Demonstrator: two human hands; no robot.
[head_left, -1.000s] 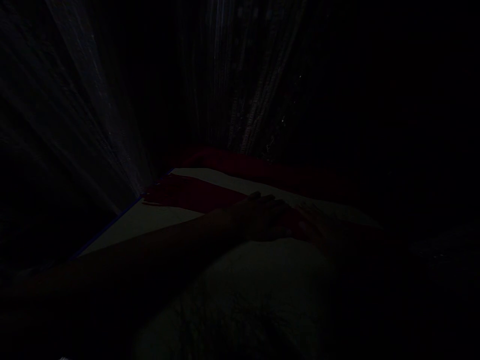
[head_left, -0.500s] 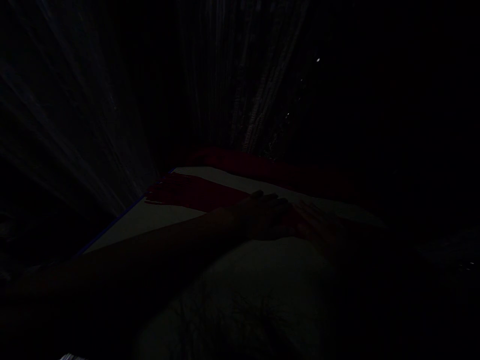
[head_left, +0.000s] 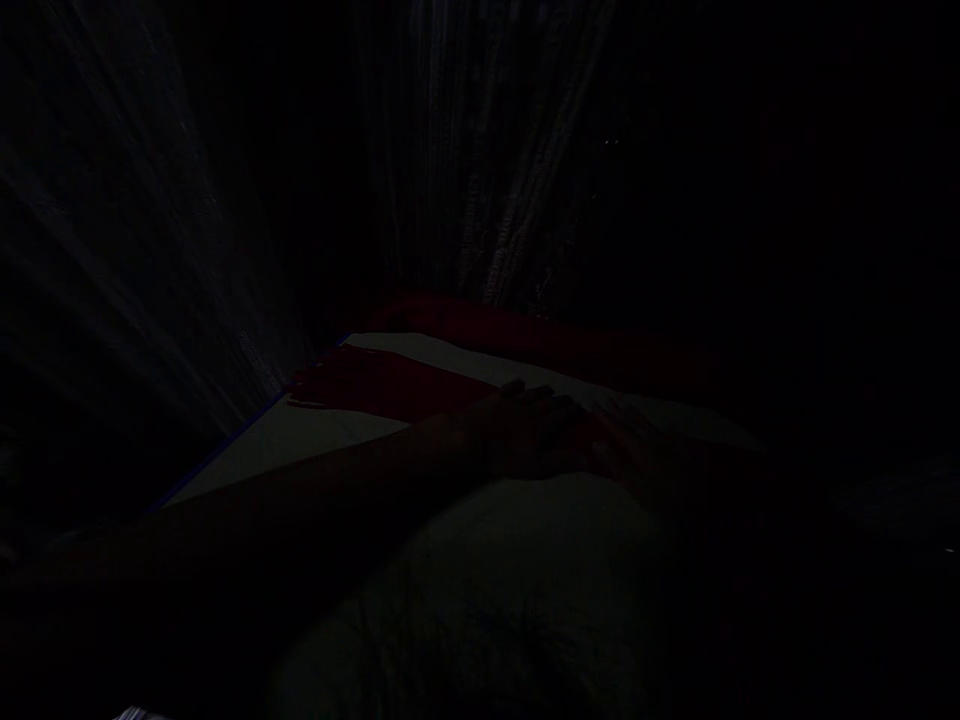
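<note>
The view is very dark. A long strip of red cloth (head_left: 382,382) with a fringed left end lies across a pale flat surface (head_left: 315,438). My left hand (head_left: 525,430) rests flat on the strip, fingers stretched out and pointing right. Close by on the right, my right hand (head_left: 637,440) lies on the same strip with its fingers extended toward the left one. Neither hand is wrapped round anything. Shadow swallows my right wrist and forearm, and the strip's right end is hidden in the dark.
A second red cloth (head_left: 465,318) runs along the far edge of the pale surface. Blue edging (head_left: 240,430) borders its left side. Hanging threads or drapes (head_left: 510,220) stand behind, and a greyish draped sheet (head_left: 187,220) is at the left.
The picture is slightly darker. My right hand's fingers have shifted a little to the right, and the gap between the hands is slightly wider. My left hand is nearly still.
</note>
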